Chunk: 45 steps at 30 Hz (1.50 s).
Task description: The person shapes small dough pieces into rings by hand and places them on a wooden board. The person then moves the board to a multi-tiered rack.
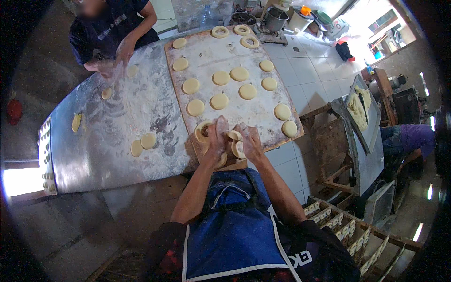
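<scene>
My left hand (217, 138) is curled above a dough ring (203, 126) at the near edge of the floured board (221, 51); what its fingers grip is hidden. My right hand (248, 139) grips a small dough piece (234, 135) between the two hands, with another piece (238, 149) just below. Several pale dough rounds (220, 101) lie spaced over the board, and several rings (249, 41) sit at its far end.
A floured metal table (94, 145) with loose rounds extends left, where a co-worker's hands (123, 51) work at the far side. A metal tray (357, 113) of dough rests on a stand at right, near another person (418, 138). A rack (343, 235) holds shaped dough below.
</scene>
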Available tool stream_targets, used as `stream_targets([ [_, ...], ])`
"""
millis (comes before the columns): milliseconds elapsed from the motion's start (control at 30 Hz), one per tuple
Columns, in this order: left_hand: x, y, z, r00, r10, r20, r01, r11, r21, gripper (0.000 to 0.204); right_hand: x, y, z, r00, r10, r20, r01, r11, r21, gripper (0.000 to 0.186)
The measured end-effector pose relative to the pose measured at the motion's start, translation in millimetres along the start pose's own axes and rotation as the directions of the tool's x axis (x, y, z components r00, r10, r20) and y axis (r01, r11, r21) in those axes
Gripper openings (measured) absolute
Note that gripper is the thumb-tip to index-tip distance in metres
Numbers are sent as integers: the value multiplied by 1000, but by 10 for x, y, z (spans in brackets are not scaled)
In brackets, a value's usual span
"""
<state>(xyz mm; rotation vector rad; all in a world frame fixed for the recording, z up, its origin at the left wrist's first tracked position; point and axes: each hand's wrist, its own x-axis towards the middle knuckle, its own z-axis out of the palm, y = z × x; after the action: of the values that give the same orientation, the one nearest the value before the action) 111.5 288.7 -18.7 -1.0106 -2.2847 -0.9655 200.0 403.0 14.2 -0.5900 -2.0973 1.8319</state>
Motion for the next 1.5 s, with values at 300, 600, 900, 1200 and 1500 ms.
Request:
stream_targets([
  [300, 426, -152, 528, 818, -377, 433, 416, 909, 6, 25, 205, -23, -234, 960, -197, -198, 12, 739, -674, 44],
  [600, 340, -202, 391, 872, -182, 454, 231, 971, -56, 27, -239, 409, -1131, 888, -190, -420, -300, 452, -840, 48],
  [900, 493, -532, -393, 841, -348, 415, 449, 876, -175, 25, -42, 435, -1579, 892, 45, -449, -386, 590, -709, 76],
  [1200, -245, -2135, -2048, 781, -624, -30, 619, 780, -97, 18, -99, -416, -420, 975, 215, -52, -221, 954, -203, 44],
  [1500, -515, -2358, -2435, 740, -672, -9, 664, 733, -148, 17, 306, -49, 2580, 909, -15, 417, 140, 953, -270, 33],
])
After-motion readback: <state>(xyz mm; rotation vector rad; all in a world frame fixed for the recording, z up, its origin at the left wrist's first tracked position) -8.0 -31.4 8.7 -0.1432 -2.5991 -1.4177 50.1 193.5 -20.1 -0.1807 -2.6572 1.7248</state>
